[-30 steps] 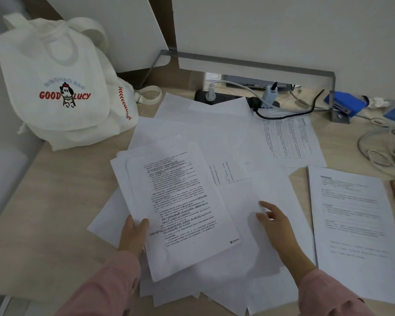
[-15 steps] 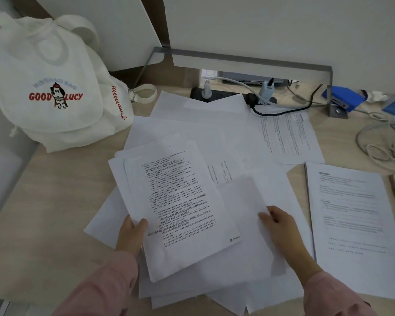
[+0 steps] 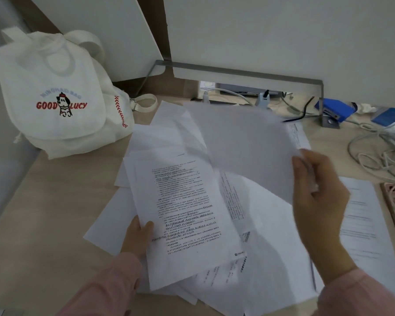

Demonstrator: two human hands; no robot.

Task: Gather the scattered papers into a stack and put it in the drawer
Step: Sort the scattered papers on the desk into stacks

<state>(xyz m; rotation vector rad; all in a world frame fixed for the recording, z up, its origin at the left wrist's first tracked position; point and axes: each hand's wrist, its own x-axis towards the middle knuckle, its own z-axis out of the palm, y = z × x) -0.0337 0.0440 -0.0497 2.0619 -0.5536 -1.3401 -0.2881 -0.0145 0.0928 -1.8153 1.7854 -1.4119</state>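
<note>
1. Loose papers (image 3: pixel 255 258) lie spread over the table (image 3: pixel 43 224).
2. The right hand (image 3: pixel 317 201) pinches a blank sheet (image 3: pixel 244 142), lifted above them.
3. The left hand (image 3: pixel 137 236) grips a printed stack (image 3: pixel 185 213).
4. A white bag (image 3: pixel 55 99) stands far left.

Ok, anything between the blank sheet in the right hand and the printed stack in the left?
Nothing visible. The blank white paper sheet, pinched in the right hand, hangs in the air, with open space down to the printed white paper stack the left hand grips.
</note>
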